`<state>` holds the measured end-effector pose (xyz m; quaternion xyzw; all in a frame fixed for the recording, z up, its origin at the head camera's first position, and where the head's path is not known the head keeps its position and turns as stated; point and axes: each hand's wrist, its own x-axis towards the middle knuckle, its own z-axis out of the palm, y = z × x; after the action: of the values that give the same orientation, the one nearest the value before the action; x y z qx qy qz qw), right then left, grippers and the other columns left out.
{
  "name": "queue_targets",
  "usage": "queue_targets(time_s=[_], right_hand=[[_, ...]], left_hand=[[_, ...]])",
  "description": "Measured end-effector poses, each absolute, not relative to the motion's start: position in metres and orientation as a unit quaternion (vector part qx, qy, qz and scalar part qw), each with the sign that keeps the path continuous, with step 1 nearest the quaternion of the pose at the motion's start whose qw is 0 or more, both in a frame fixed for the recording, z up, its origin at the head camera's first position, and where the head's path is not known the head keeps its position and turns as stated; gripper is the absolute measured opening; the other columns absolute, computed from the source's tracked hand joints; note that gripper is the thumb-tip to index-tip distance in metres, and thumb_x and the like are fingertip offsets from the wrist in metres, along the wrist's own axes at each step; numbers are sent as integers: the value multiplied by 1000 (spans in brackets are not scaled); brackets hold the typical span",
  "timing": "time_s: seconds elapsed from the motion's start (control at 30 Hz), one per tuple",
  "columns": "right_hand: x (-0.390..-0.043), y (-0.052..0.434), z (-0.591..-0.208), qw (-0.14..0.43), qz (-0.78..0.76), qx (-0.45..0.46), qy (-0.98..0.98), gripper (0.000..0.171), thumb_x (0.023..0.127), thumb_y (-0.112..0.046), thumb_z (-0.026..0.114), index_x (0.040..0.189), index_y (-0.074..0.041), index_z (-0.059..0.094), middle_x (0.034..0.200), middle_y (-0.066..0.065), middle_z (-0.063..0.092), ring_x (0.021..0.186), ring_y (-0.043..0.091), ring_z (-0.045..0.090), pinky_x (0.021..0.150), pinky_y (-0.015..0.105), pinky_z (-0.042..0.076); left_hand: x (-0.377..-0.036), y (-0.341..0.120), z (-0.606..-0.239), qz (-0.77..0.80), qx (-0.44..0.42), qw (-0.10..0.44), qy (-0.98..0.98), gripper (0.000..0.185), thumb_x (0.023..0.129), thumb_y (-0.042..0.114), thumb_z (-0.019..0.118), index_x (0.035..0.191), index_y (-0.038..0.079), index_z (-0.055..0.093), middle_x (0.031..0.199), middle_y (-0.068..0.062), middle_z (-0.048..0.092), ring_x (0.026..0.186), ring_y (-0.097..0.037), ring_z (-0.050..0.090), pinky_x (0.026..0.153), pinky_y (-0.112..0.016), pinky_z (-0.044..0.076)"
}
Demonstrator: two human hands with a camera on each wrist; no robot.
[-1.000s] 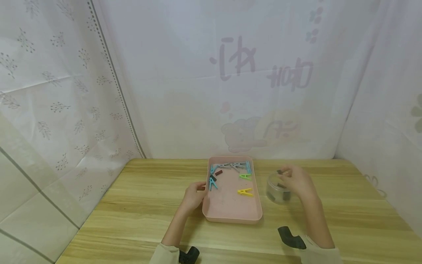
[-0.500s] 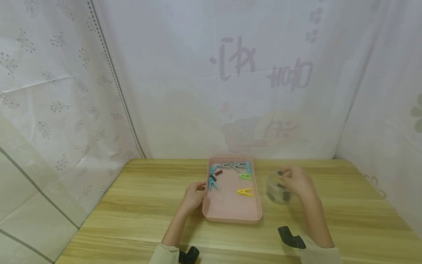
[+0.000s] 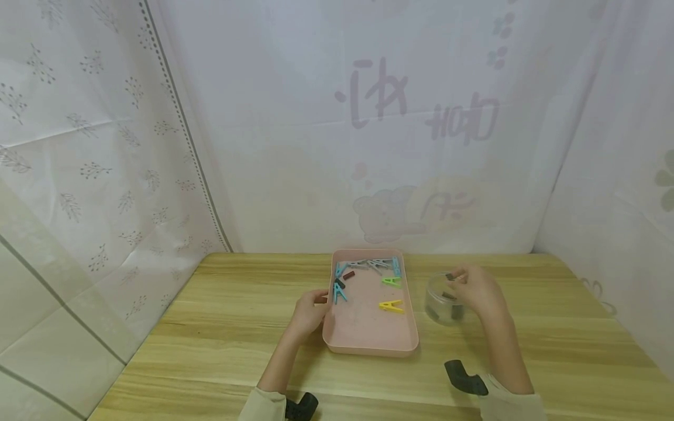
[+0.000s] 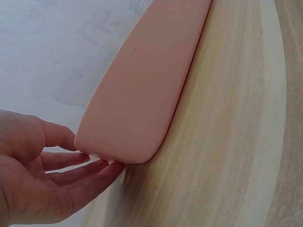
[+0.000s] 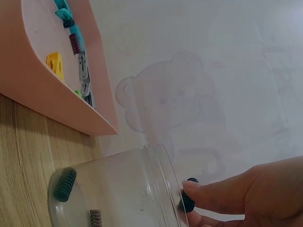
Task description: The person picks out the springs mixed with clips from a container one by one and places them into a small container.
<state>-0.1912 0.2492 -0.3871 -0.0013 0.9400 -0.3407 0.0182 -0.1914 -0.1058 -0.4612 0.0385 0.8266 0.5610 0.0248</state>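
Note:
A pink tray [image 3: 368, 327] holds several clothespins, among them a yellow clothespin [image 3: 392, 306], a green clothespin [image 3: 392, 282] and blue ones, plus a maroon ridged cylinder [image 5: 75, 43]. My left hand [image 3: 309, 314] touches the tray's left outer side with extended fingers [image 4: 97, 182]. Right of the tray stands a clear round tub [image 3: 437, 298] containing a dark green ridged cylinder [image 5: 65, 184] and a brownish ridged one [image 5: 95, 218]. Over the tub's rim my right hand [image 3: 476, 289] pinches a small dark ridged cylinder [image 5: 187, 201] between thumb and fingers; the fingers partly cover it.
A wooden tabletop [image 3: 221, 327] lies under everything. White printed curtains [image 3: 295, 146] hang behind it and at both sides. Black curved mounts [image 3: 466, 379] stick out at both wrists.
The dark ridged cylinder in my right hand has shifted down very slightly at the tub's rim. My left hand and the tray stay put.

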Motion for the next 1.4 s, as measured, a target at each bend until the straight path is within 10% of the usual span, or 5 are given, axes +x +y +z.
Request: queue_targets(time_s=[1.4], right_hand=[[-191, 254, -389, 16, -304, -4, 952, 39, 103, -16, 56, 130, 12, 63, 127, 39, 64, 114, 57, 62, 87, 63, 56]], left_hand=[[-193, -106, -463, 563, 42, 22, 825, 45, 98, -1, 57, 139, -18, 56, 125, -36, 64, 94, -33, 72, 72, -37, 64]])
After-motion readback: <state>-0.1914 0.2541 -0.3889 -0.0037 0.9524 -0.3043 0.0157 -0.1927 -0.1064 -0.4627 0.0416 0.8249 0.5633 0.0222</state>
